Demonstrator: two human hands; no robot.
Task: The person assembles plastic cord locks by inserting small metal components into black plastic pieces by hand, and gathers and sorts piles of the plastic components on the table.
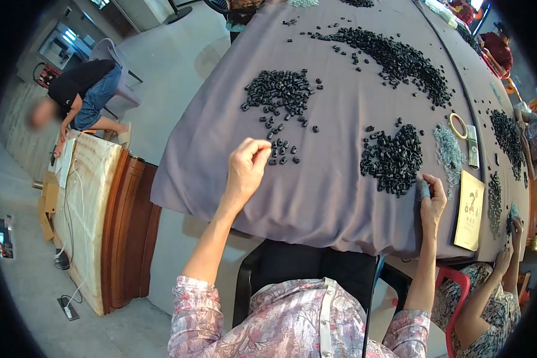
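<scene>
Head view, left hand: the left hand (247,171) is over the cloth, fingers curled nearly closed with the thumb at or close to the forefinger; whether a piece is pinched there I cannot tell.
Head view, right hand: the right hand (434,201) is at the near edge of the cloth, fingers half curled, a greyish item (423,189) at the thumb; whether it is worn or held I cannot tell.
Black pieces: a loose group (284,153) lies just beside the left fingertips; an upper pile (278,94) lies beyond it, a near pile (392,159) beside the right hand, and a long heap (394,58) farther off.
Step in hand: probably picking or sorting small pieces at the loose group with the left hand, the right waiting by the near pile.
Next move: seems to call for a fine fingertip pinch on 1 piece without scattering its neighbours.
Piece direction: short and stubby, long axes lying several ways, with no shared heading; which end is front is too small to tell.
Right of the near pile: clear pieces (450,149), a yellow ring (459,126) and a booklet (470,211), its long axis running away from the person.
Neighbour: a co-worker's hand (503,258) is at the cloth's right edge.
Cloth: grey-purple cloth (334,203), creased, under all the piles.
</scene>
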